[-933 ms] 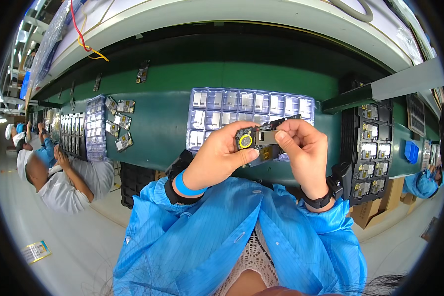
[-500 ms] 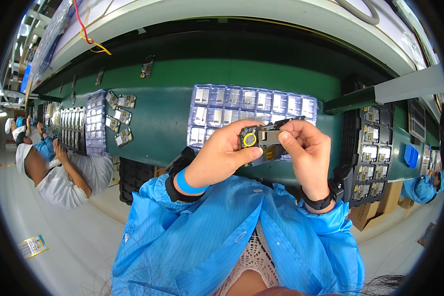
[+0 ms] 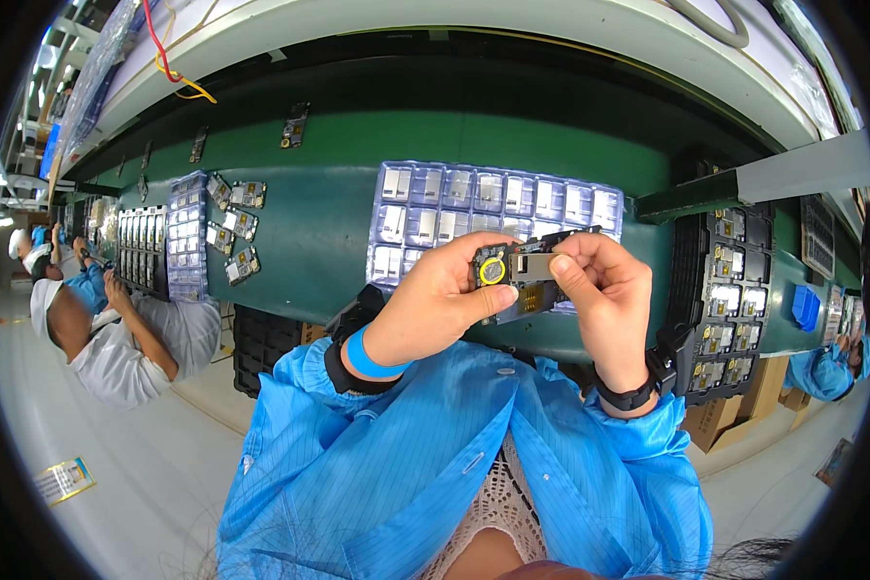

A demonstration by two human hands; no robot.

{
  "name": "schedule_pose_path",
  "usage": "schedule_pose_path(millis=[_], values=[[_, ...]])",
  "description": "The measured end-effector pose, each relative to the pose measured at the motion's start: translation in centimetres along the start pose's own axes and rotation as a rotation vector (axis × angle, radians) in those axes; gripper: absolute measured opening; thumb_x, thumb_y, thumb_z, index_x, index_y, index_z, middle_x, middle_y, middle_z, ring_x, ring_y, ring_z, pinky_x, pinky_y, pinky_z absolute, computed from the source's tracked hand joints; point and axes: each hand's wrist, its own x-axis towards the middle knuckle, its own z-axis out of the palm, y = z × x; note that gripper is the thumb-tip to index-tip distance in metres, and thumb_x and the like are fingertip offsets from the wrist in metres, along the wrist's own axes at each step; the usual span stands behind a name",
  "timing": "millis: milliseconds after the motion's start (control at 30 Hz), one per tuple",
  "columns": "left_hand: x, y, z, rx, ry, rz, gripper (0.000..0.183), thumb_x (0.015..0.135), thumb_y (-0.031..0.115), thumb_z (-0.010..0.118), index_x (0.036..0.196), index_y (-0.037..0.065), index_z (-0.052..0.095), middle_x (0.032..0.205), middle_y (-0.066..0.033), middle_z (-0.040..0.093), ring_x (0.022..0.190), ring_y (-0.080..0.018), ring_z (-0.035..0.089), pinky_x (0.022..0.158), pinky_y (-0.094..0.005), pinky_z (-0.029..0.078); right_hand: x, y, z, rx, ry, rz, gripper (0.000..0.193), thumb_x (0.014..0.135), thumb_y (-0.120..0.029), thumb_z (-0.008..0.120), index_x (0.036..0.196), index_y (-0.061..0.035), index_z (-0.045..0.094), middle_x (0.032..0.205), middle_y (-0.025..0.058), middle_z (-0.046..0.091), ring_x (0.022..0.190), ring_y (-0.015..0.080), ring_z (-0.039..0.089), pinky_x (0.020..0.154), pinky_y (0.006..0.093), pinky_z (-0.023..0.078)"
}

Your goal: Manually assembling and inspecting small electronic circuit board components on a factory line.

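Note:
My left hand (image 3: 440,290) pinches the left end of a dark circuit board (image 3: 527,302) that carries a round yellow-rimmed part (image 3: 493,271). With thumb and fingers closed, my right hand (image 3: 604,290) holds the right end of a flat silver metal piece (image 3: 534,266), which lies against the board's upper face. Whether that piece is seated cannot be made out. Both hands are above the near edge of a clear plastic tray (image 3: 503,172), whose compartments hold silvery rectangular pieces. The hands hide part of its front rows.
Several loose circuit boards (image 3: 244,263) lie left of the tray, by another clear tray (image 3: 189,280). Boards such as this one (image 3: 295,126) lie on the green strip behind. Stacked black trays (image 3: 688,319) stand right, below a metal bracket (image 3: 802,169). A co-worker (image 3: 126,358) sits at left.
Boards on the far green strip have shifted slightly right. My hands keep their grip, and the board and metal piece have tilted a little.

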Motion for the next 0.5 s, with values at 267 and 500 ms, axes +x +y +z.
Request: schedule_pose_path(millis=[267, 500], values=[[0.15, -0.04, 0.13, 0.01, 0.008, -0.002, 0.038, 0.079, 0.001, 0.059, 0.115, -0.003, 0.044, 0.101, -0.0054, 0.056, 0.09, -0.0087, 0.053, 0.078, -0.0216, 0.045, 0.12, 0.18, -0.08, -0.014, 0.007, -0.002, 0.007, 0.077, -0.002, 0.06, 0.082, 0.0026, 0.06, 0.067, 0.0, 0.059, 0.051, 0.0006, 0.041, 0.046, 0.0164, 0.034], [0.26, -0.14, 0.11, 0.003, 0.002, -0.007, 0.038, 0.08, 0.001, 0.058, 0.115, -0.002, 0.044, 0.1, -0.0048, 0.056, 0.089, -0.0079, 0.053, 0.076, -0.0208, 0.045, 0.16, 0.19, -0.09, -0.033, 0.014, -0.004, 0.007, 0.077, -0.002, 0.06, 0.082, 0.0024, 0.06, 0.067, -0.0002, 0.059, 0.051, 0.0005, 0.041, 0.046, 0.0163, 0.034]])
